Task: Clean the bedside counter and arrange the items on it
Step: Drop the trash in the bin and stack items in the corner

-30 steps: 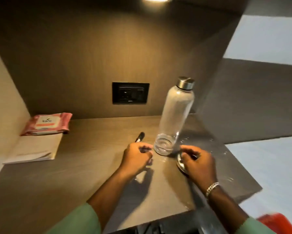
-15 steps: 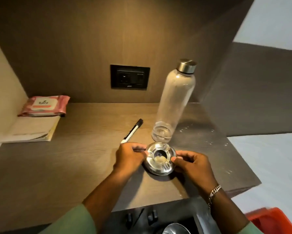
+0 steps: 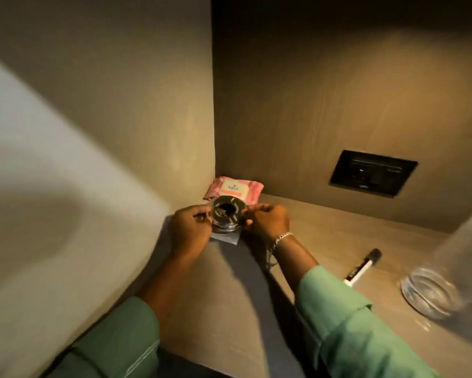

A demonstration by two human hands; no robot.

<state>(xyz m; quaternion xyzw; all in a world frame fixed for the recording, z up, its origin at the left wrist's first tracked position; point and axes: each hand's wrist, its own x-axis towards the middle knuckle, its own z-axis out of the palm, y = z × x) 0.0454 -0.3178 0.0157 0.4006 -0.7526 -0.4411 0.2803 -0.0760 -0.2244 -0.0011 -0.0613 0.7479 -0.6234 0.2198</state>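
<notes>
A round steel ashtray (image 3: 226, 215) is held between both hands at the back left corner of the brown counter (image 3: 325, 241). My left hand (image 3: 192, 227) grips its left rim and my right hand (image 3: 267, 221) grips its right rim. It sits over a pale booklet (image 3: 229, 238), whose corner shows beneath it; whether it touches the booklet I cannot tell. Just behind the ashtray lies a pink wet-wipes pack (image 3: 233, 188). Right of my sleeve lies a black-and-white marker (image 3: 361, 267), and the clear glass bottle (image 3: 434, 294) stands blurred at the right edge.
A beige side wall (image 3: 93, 132) closes the counter on the left and a brown back panel with a black socket plate (image 3: 372, 173) closes it behind. The counter's front edge runs under my green sleeves (image 3: 346, 323).
Both hands carried the ashtray from beside the bottle at the front to the back left corner, over the booklet. The view swung left with them.
</notes>
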